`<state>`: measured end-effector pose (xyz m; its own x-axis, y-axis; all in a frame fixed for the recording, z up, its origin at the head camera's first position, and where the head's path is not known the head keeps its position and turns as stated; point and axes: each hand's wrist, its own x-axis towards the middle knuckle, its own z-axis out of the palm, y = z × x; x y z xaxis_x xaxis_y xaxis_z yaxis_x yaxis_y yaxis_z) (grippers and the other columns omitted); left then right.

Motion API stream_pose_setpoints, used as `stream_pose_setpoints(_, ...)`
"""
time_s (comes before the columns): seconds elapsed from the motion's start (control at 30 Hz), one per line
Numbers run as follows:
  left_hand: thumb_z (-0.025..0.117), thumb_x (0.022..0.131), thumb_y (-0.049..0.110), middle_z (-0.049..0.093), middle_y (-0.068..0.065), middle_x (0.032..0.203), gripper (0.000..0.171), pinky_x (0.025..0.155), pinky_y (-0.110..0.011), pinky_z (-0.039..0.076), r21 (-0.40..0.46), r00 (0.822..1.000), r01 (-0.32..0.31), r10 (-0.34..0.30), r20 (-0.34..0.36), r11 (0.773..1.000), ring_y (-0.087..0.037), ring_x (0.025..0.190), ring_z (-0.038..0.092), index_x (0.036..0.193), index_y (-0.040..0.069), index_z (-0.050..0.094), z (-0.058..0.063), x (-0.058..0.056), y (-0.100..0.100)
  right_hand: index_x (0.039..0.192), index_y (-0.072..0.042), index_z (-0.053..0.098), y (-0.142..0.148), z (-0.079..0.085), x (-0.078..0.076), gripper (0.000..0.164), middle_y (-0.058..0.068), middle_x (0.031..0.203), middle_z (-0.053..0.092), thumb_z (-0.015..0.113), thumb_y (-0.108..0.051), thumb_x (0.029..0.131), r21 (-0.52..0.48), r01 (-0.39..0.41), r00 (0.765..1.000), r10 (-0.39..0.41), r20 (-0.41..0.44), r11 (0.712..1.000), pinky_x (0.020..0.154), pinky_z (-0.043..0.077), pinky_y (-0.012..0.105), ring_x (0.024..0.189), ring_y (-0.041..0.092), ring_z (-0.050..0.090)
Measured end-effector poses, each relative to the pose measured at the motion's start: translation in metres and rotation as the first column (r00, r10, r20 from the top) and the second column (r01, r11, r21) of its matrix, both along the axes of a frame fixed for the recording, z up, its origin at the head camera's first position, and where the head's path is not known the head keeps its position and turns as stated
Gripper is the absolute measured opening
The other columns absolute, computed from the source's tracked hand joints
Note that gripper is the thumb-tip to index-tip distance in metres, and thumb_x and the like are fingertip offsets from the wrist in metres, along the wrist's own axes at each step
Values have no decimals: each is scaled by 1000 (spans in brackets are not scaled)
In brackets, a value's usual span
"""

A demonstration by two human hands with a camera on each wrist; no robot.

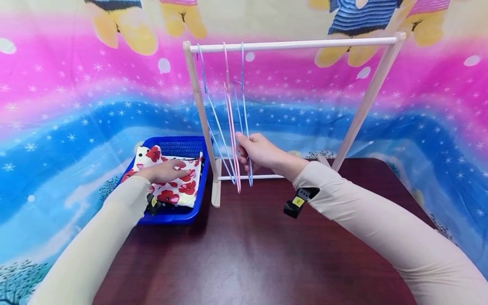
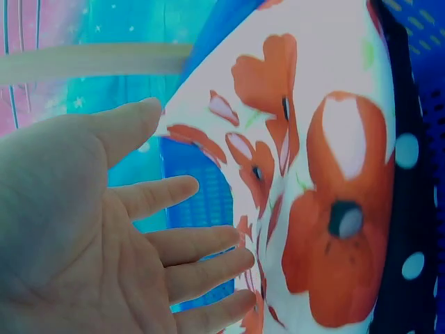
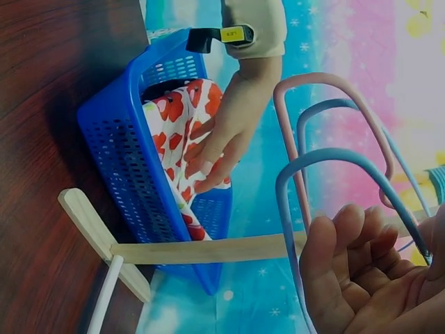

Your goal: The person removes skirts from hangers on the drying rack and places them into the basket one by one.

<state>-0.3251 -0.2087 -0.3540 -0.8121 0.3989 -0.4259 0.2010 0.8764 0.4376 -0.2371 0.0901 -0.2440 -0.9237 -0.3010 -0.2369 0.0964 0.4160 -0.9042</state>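
Note:
My left hand point(image 1: 163, 171) is over the blue basket point(image 1: 183, 218), its fingers straight beside the white cloth with red flowers point(image 1: 167, 196). In the left wrist view the fingertips are at the cloth's edge, and they do not grip it. My right hand point(image 1: 263, 150) has its fingers curled round the side of the rightmost blue clothes hanger point(image 1: 245, 106); the palm hides part of the wire. Just left of that hand hang a pink hanger point(image 1: 231, 116) and another blue hanger point(image 1: 217, 118), both on the rack's top bar point(image 1: 293, 44).
The wooden rack point(image 1: 362, 110) stands on a dark red-brown table point(image 1: 244, 250), right of the basket. A black cloth with white dots point(image 2: 410, 209) lies under the flowered one. A printed backdrop point(image 1: 68, 97) hangs behind and along the sides.

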Motion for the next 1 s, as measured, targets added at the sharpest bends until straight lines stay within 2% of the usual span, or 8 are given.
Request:
stream_pose_setpoints(0.17,45,105,47,28,-28,162,68,117,-70,27,24,1000,17,-17,-4,1000,-51,148,28,157,7,31,0,5,6,78,-7,47,2,0,1,54,3,66,51,29,-45,111,18,0,999,0,-34,1000,58,54,33,57,18,53)
stream_pose_setpoints(0.33,47,105,45,35,-26,160,66,113,-68,36,74,999,33,-33,4,997,-50,145,36,158,8,31,-1,13,14,77,-5,50,4,-3,2,53,5,67,53,32,-42,111,54,3,992,4,-127,999,58,54,34,57,19,54)
stream_pose_setpoints(0.5,48,105,44,40,-27,157,66,112,-66,39,114,998,67,-67,-11,991,-49,142,42,157,7,32,1,21,23,75,-4,53,5,-5,3,53,6,65,54,35,-39,111,69,15,974,1,-227,998,56,53,35,56,23,55)
stream_pose_setpoints(0.73,50,105,42,48,-28,150,61,108,-61,46,158,994,97,-88,-59,983,-47,136,50,152,4,40,1,27,30,75,-2,57,6,-4,3,56,10,63,59,36,-41,110,156,15,941,39,-336,988,50,52,34,51,20,55)
stream_pose_setpoints(1.0,51,105,41,52,-28,147,59,109,-59,46,191,990,118,-100,-104,974,-46,134,53,149,2,44,2,33,37,75,-2,55,13,-4,2,55,5,57,57,36,-40,110,134,22,932,28,-361,991,50,52,35,46,21,56)
